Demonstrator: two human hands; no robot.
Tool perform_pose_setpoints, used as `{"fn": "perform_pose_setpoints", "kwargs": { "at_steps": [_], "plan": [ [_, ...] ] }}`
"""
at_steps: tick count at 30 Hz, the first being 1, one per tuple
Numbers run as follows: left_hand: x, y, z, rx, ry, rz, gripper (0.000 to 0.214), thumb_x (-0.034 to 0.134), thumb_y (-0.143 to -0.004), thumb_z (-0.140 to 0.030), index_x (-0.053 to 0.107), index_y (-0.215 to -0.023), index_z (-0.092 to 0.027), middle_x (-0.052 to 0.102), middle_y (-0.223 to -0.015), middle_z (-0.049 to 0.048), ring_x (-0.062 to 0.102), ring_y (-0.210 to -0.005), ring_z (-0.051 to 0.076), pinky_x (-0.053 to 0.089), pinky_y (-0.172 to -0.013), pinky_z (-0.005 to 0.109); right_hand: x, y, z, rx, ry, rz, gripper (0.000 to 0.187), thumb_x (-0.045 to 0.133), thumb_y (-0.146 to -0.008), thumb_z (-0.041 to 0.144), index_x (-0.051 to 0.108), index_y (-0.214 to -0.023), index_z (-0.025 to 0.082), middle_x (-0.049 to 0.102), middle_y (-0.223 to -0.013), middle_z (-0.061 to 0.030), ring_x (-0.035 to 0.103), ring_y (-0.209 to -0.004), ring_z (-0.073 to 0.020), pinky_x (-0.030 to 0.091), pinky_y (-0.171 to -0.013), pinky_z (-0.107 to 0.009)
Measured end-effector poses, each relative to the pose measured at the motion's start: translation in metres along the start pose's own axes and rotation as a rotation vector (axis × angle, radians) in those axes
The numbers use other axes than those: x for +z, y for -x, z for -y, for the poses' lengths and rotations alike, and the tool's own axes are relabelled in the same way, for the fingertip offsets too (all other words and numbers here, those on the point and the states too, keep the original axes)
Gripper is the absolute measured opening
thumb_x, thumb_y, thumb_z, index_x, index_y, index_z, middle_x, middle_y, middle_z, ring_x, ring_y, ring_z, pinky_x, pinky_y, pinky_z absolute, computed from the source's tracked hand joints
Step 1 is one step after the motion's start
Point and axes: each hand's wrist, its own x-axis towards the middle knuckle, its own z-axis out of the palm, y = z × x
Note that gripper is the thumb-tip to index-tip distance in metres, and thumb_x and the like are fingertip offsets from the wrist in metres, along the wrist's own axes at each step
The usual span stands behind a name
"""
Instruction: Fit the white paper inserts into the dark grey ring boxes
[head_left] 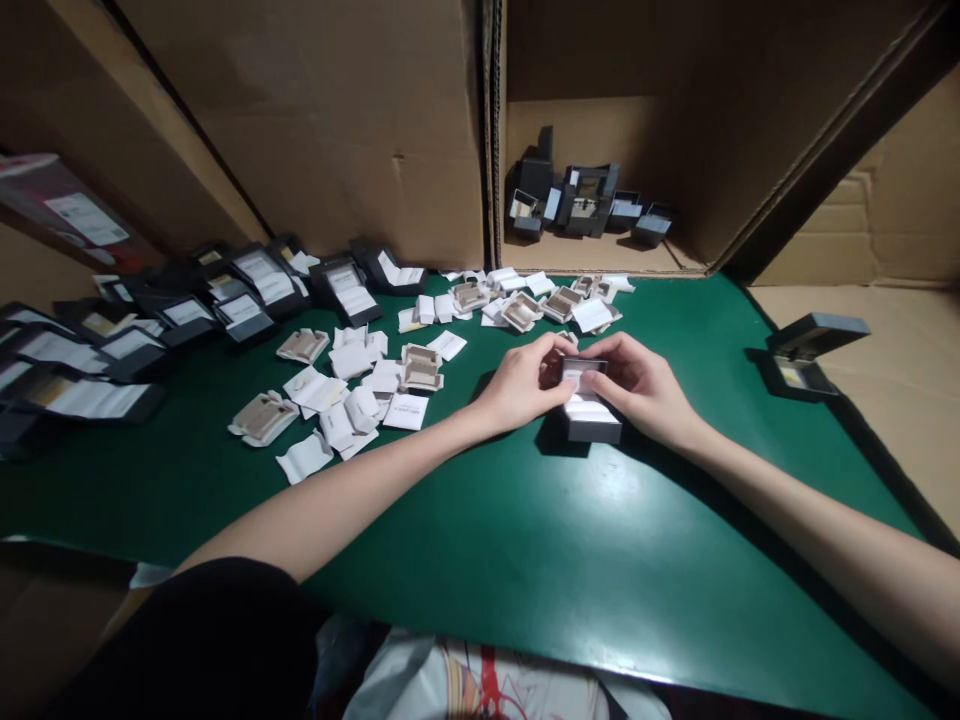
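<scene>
On the green table, a small dark jewelry box [594, 431] with a white lining stands with its lid raised, between both my hands. My left hand [525, 380] is closed on the box's left side, its thumb against the white inside near the lid. From the right, my right hand [637, 385] grips the same box, fingers curled behind the lid and thumb on the white lining. Printed lettering shows faintly inside the lid. The fingertips behind the lid are partly hidden.
White inserts and cards [345, 400] lie scattered left of my hands. Several open dark boxes [259, 275] crowd the far left. More boxes sit in a cardboard carton [592, 120] at the back. One open box [806, 360] stands at the right edge.
</scene>
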Motion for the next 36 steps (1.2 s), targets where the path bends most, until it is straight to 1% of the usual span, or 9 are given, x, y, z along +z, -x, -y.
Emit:
{"fn": "perform_pose_setpoints", "kwargs": {
  "at_steps": [4, 8, 13, 17, 23, 27, 29, 31, 36],
  "plan": [
    [0.003, 0.001, -0.001, 0.032, -0.068, -0.050, 0.015, 0.060, -0.080, -0.025, 0.061, -0.091, -0.016, 0.055, -0.072, -0.0020, 0.048, -0.062, 0.010, 0.036, -0.057, 0.021, 0.001, 0.000, 0.002, 0.004, -0.001, -0.021, 0.014, 0.066, -0.080, 0.028, 0.057, -0.088, 0.019, 0.065, -0.085, -0.0019, 0.058, -0.070, -0.0128, 0.046, -0.059, -0.025],
    [0.007, 0.002, -0.002, 0.033, -0.066, -0.085, 0.006, 0.059, -0.078, -0.021, 0.057, -0.079, -0.015, 0.054, -0.067, -0.0031, 0.046, -0.058, 0.009, 0.034, -0.056, 0.021, 0.001, 0.001, 0.005, 0.002, -0.013, 0.031, 0.014, 0.063, -0.082, 0.030, 0.057, -0.091, 0.020, 0.064, -0.086, -0.0014, 0.059, -0.073, -0.0130, 0.047, -0.063, -0.025],
    [0.012, 0.007, -0.006, 0.038, -0.118, -0.131, 0.013, 0.058, -0.078, -0.021, 0.047, -0.071, -0.017, 0.052, -0.067, -0.0036, 0.045, -0.059, 0.009, 0.032, -0.055, 0.021, 0.002, 0.003, 0.006, -0.021, 0.068, 0.050, 0.010, 0.056, -0.086, 0.030, 0.055, -0.091, 0.021, 0.060, -0.086, -0.0011, 0.056, -0.073, -0.0136, 0.045, -0.063, -0.026],
    [0.012, 0.008, -0.005, 0.036, -0.139, -0.141, 0.013, 0.056, -0.080, -0.024, 0.047, -0.072, -0.018, 0.053, -0.071, -0.0031, 0.048, -0.063, 0.010, 0.031, -0.055, 0.022, 0.003, 0.005, 0.008, -0.005, 0.011, 0.082, 0.016, 0.059, -0.084, 0.029, 0.053, -0.097, 0.022, 0.059, -0.093, -0.0027, 0.057, -0.080, -0.0150, 0.048, -0.065, -0.026],
    [0.012, 0.008, 0.000, -0.022, -0.122, -0.161, 0.011, 0.056, -0.080, -0.021, 0.048, -0.074, -0.018, 0.056, -0.072, -0.0030, 0.050, -0.064, 0.011, 0.033, -0.055, 0.021, 0.005, 0.006, 0.010, 0.015, -0.080, 0.105, 0.027, 0.066, -0.079, 0.026, 0.044, -0.094, 0.024, 0.049, -0.080, 0.0028, 0.048, -0.061, -0.0095, 0.043, -0.052, -0.021],
    [0.007, 0.009, -0.005, 0.042, -0.169, -0.113, 0.007, 0.059, -0.078, -0.021, 0.053, -0.078, -0.018, 0.059, -0.077, -0.0021, 0.053, -0.066, 0.012, 0.037, -0.057, 0.022, 0.001, 0.007, 0.005, 0.024, -0.137, 0.129, 0.032, 0.067, -0.079, 0.030, 0.047, -0.104, 0.024, 0.058, -0.096, -0.0024, 0.058, -0.080, -0.0140, 0.050, -0.067, -0.026],
    [-0.007, 0.003, -0.013, 0.094, -0.189, -0.111, 0.005, 0.060, -0.078, -0.019, 0.057, -0.081, -0.018, 0.062, -0.080, -0.0011, 0.055, -0.070, 0.013, 0.041, -0.060, 0.023, -0.001, 0.007, 0.000, 0.040, -0.195, 0.132, 0.036, 0.066, -0.081, 0.034, 0.048, -0.111, 0.026, 0.060, -0.103, -0.0044, 0.060, -0.091, -0.0168, 0.052, -0.076, -0.029],
    [-0.033, -0.007, -0.023, 0.131, -0.179, -0.184, 0.005, 0.061, -0.079, -0.018, 0.060, -0.083, -0.017, 0.064, -0.084, 0.0003, 0.057, -0.074, 0.014, 0.043, -0.063, 0.024, -0.003, 0.007, -0.004, 0.042, -0.257, 0.094, 0.034, 0.063, -0.083, 0.037, 0.049, -0.112, 0.028, 0.062, -0.103, -0.0046, 0.061, -0.093, -0.0183, 0.052, -0.078, -0.032],
    [-0.140, -0.022, -0.046, 0.020, -0.136, -0.456, 0.007, 0.062, -0.079, -0.015, 0.062, -0.087, -0.015, 0.064, -0.080, 0.0024, 0.059, -0.065, 0.011, 0.047, -0.056, 0.023, -0.002, 0.008, -0.004, 0.105, -0.241, 0.113, 0.028, 0.062, -0.084, 0.037, 0.054, -0.109, 0.027, 0.065, -0.103, -0.0072, 0.062, -0.093, -0.0205, 0.053, -0.081, -0.035]
  ]
}}
